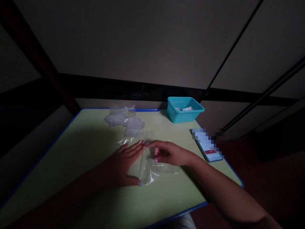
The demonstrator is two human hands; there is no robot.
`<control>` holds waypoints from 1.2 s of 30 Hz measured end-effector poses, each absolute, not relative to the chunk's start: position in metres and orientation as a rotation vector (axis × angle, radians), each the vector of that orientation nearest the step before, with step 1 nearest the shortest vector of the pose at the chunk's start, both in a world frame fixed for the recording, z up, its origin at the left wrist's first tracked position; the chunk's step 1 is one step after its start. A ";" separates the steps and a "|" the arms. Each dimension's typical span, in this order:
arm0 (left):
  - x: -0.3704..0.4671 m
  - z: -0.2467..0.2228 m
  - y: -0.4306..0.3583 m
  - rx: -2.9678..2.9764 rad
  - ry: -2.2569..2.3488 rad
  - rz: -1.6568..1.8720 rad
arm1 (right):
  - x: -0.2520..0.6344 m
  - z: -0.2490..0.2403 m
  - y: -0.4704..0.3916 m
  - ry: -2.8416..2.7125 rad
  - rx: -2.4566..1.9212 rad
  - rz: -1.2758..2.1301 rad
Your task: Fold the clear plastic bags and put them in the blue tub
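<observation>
A thin clear plastic bag (147, 173) lies crumpled on the table under both my hands. My left hand (124, 163) rests flat on its left side, fingers stretched and thumb spread away. From the right, my right hand (170, 153) reaches over the bag. Its index finger points out and meets, or nearly meets, the left fingertips; the other fingers are curled, with nothing visible in them. Just beyond my hands lie several small pale packets (133, 125), some in or beside another clear plastic bag (124, 110).
The pale green table (76, 152) has a blue edge. At the far right corner stands a turquoise plastic basket (177, 116) with white pieces inside. A phone (208, 148) with a lit, partly blurred screen lies at the right edge. Behind the table rises a panelled surface (133, 41).
</observation>
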State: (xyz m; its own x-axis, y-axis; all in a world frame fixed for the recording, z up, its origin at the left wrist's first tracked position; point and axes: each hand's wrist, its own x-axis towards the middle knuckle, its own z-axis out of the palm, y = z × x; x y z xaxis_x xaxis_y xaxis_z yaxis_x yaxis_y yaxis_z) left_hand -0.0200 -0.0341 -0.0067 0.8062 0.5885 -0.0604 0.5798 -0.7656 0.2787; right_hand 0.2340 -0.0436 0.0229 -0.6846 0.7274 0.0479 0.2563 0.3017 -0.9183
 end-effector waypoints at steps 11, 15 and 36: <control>-0.022 -0.008 -0.034 2.699 0.883 0.100 | 0.247 0.043 -0.049 -2.545 -0.586 1.669; -0.019 -0.005 -0.037 2.743 0.898 0.087 | 0.240 0.051 -0.052 -2.524 -0.675 1.224; -0.017 -0.010 -0.044 2.704 1.158 0.120 | 0.248 0.029 -0.040 -2.805 -1.488 0.815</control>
